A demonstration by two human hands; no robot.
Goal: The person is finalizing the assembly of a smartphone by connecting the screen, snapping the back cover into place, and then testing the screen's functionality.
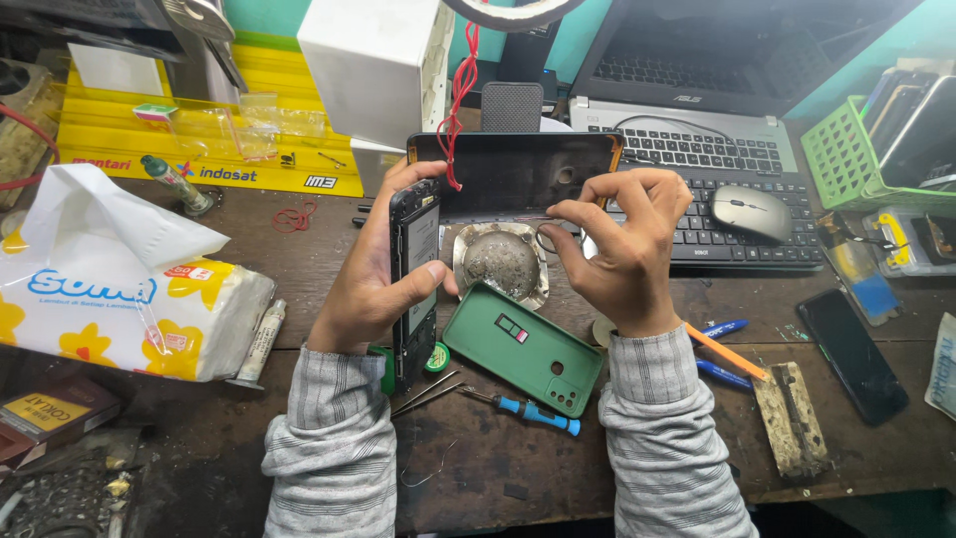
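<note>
A: What stage is shown?
B: Judging by the parts, a disassembly stage. The left hand (pixel 373 274) grasps an opened smartphone (pixel 415 274), held on edge above the tabletop (pixel 518 468) centre, back removed. The right hand (pixel 622 244) pinches fine tweezers (pixel 543 221), tips pointing toward the phone's upper end.

A: And the phone relative to the hands?
B: Inside the left grip; the right hand is near, not touching it. Between them lies a round metal dish (pixel 501 261), below it the green back cover (pixel 525 346) and a blue-handled screwdriver (pixel 528 408).

A: What would the next move call for?
B: Probably a steady phone and precise tweezer tips — small parts slip easily.
</note>
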